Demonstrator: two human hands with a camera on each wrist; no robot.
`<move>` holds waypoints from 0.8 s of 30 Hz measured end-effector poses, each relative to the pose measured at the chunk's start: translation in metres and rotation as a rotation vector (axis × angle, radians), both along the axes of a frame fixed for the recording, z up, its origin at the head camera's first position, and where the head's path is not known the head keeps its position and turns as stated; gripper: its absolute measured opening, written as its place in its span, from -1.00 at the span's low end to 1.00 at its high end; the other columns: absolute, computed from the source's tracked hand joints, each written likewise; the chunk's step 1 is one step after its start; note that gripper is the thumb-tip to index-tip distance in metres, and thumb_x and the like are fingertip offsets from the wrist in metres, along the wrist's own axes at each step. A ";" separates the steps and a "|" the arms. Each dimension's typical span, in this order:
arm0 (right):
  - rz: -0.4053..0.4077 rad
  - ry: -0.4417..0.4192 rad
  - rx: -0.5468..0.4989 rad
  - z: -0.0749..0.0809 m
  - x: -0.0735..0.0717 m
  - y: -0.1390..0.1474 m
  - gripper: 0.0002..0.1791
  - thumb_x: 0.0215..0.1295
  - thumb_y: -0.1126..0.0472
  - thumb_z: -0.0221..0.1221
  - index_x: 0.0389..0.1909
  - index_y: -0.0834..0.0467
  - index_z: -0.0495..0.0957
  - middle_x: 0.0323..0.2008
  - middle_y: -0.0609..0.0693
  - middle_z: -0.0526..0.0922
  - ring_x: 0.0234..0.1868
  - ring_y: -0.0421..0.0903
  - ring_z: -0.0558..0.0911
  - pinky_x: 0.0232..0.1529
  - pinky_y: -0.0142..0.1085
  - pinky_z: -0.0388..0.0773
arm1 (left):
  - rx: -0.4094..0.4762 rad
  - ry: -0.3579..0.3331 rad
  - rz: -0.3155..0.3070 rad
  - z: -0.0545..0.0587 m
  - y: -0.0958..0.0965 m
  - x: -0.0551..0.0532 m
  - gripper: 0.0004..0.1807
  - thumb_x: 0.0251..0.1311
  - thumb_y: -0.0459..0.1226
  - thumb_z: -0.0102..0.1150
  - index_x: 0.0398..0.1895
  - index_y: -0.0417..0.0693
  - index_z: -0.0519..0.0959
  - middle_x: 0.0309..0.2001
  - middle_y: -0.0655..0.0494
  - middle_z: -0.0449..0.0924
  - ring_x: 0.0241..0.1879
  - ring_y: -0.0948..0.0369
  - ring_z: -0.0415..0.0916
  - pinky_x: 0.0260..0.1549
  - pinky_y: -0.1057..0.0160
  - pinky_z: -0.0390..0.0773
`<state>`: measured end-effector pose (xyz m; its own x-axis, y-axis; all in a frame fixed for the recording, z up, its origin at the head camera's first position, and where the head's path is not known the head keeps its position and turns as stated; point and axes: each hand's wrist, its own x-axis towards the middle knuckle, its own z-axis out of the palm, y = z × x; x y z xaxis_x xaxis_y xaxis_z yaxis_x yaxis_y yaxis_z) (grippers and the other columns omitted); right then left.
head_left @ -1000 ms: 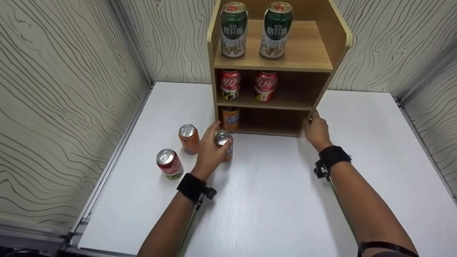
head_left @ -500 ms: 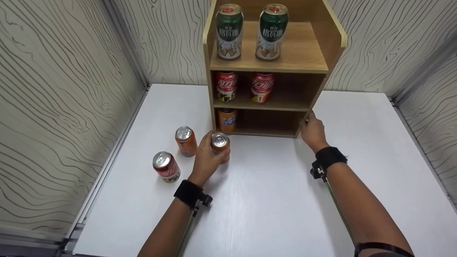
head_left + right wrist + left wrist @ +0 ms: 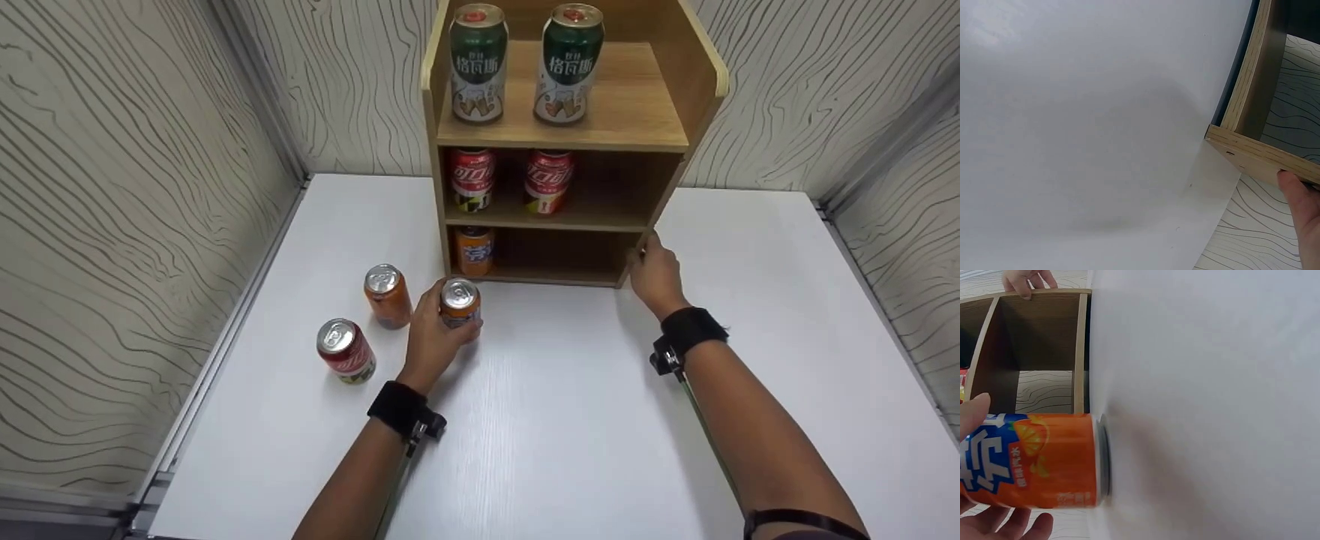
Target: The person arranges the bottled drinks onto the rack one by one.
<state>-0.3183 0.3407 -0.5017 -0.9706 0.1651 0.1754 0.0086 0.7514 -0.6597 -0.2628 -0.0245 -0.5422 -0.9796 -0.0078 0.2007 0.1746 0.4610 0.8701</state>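
Note:
My left hand (image 3: 433, 337) grips an upright orange soda can (image 3: 460, 300) just in front of the wooden shelf's (image 3: 562, 133) lower left corner. The left wrist view shows this orange can (image 3: 1061, 461) between thumb and fingers, its base at or near the table; contact is unclear. At the shelf's lower right side, my right hand (image 3: 658, 277) holds the side panel (image 3: 1264, 160). Part of that hand is out of the right wrist view. Left of my left hand stand another orange soda can (image 3: 388, 296) and a red cola can (image 3: 346, 351).
Two green-and-white cans (image 3: 478, 64) stand on the shelf's top level. Two red cola cans (image 3: 473, 180) occupy the middle level, and one orange can (image 3: 475, 251) is at the bottom left. The white table (image 3: 555, 420) meets patterned walls (image 3: 135, 225) behind and at the sides.
My left hand and the orange can have drawn slightly back from the shelf; the index finger has come down from the shelf edge. The right hand keeps its place. The head view has shifted slightly.

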 end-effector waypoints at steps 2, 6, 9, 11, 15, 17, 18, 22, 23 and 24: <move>-0.004 0.000 0.002 0.000 0.000 0.000 -0.52 0.64 0.25 -0.08 0.43 0.42 0.29 0.19 0.50 0.62 0.07 0.35 0.73 -0.08 0.04 0.60 | 0.002 0.015 0.012 -0.001 0.002 0.000 -0.02 0.00 -0.22 0.65 0.50 -0.20 0.34 0.32 -0.21 0.54 0.36 -0.10 0.51 0.43 -0.11 0.46; -0.008 0.003 -0.007 0.001 0.000 0.001 -0.51 0.64 0.27 -0.08 0.44 0.42 0.28 0.21 0.51 0.60 0.13 0.39 0.70 0.02 0.13 0.63 | -0.008 0.047 0.034 -0.002 0.005 -0.002 -0.06 0.00 -0.22 0.65 0.46 -0.23 0.37 0.27 -0.20 0.57 0.32 -0.09 0.53 0.40 -0.09 0.48; -0.008 0.008 -0.007 0.000 -0.001 0.001 -0.52 0.64 0.28 -0.08 0.43 0.43 0.29 0.23 0.52 0.58 0.18 0.41 0.68 0.10 0.20 0.63 | -0.021 0.056 0.045 -0.002 0.006 -0.003 -0.09 -0.01 -0.23 0.65 0.43 -0.24 0.39 0.26 -0.19 0.58 0.31 -0.09 0.54 0.40 -0.09 0.48; -0.010 0.013 -0.006 0.000 -0.001 0.002 -0.52 0.64 0.27 -0.07 0.43 0.43 0.29 0.24 0.52 0.58 0.19 0.41 0.67 0.13 0.22 0.63 | -0.028 0.058 0.050 -0.001 0.007 -0.004 -0.11 -0.01 -0.24 0.64 0.41 -0.25 0.41 0.24 -0.20 0.59 0.30 -0.10 0.55 0.39 -0.09 0.49; -0.009 0.021 -0.006 -0.001 -0.001 0.001 -0.55 0.63 0.27 -0.07 0.38 0.45 0.33 0.20 0.53 0.60 0.17 0.41 0.68 0.09 0.20 0.63 | -0.027 0.064 0.061 -0.001 0.006 -0.004 -0.14 -0.02 -0.25 0.64 0.38 -0.22 0.44 0.21 -0.19 0.62 0.27 -0.09 0.58 0.36 -0.10 0.52; -0.007 0.019 -0.003 -0.001 -0.001 0.000 -0.57 0.63 0.26 -0.08 0.32 0.46 0.36 0.16 0.54 0.62 0.15 0.41 0.69 0.07 0.18 0.62 | -0.021 0.059 0.067 -0.001 0.006 -0.003 -0.15 -0.03 -0.26 0.64 0.38 -0.21 0.46 0.21 -0.17 0.63 0.26 -0.08 0.59 0.35 -0.10 0.53; -0.007 0.017 -0.002 -0.001 -0.001 0.000 -0.58 0.64 0.25 -0.09 0.30 0.46 0.38 0.14 0.55 0.63 0.14 0.41 0.69 0.06 0.18 0.62 | -0.016 0.057 0.069 -0.001 0.005 -0.003 -0.15 -0.04 -0.26 0.64 0.37 -0.21 0.46 0.21 -0.17 0.64 0.26 -0.08 0.60 0.34 -0.09 0.53; -0.005 0.013 0.002 -0.001 -0.001 -0.001 -0.59 0.65 0.23 -0.10 0.28 0.46 0.38 0.11 0.56 0.63 0.14 0.42 0.69 0.08 0.19 0.63 | 0.016 0.054 0.070 0.001 0.005 -0.002 -0.15 -0.06 -0.29 0.63 0.37 -0.21 0.48 0.24 -0.16 0.64 0.28 -0.07 0.60 0.36 -0.09 0.52; -0.005 0.015 0.003 -0.001 0.000 -0.001 -0.58 0.64 0.24 -0.09 0.30 0.46 0.37 0.12 0.57 0.63 0.15 0.42 0.68 0.09 0.20 0.63 | 0.028 0.059 0.066 0.001 0.005 -0.002 -0.16 -0.06 -0.30 0.63 0.37 -0.22 0.48 0.24 -0.16 0.64 0.28 -0.07 0.59 0.37 -0.09 0.52; -0.006 0.017 0.003 -0.001 0.000 -0.001 -0.58 0.64 0.24 -0.08 0.31 0.46 0.37 0.13 0.57 0.62 0.16 0.43 0.68 0.10 0.21 0.63 | 0.038 0.066 0.064 0.002 0.005 -0.002 -0.16 -0.06 -0.31 0.62 0.37 -0.22 0.48 0.25 -0.17 0.65 0.29 -0.07 0.59 0.37 -0.10 0.52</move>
<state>-0.3185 0.3399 -0.5023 -0.9664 0.1706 0.1922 0.0022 0.7533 -0.6577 -0.2652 -0.0197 -0.5400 -0.9615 -0.0784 0.2633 0.2036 0.4399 0.8747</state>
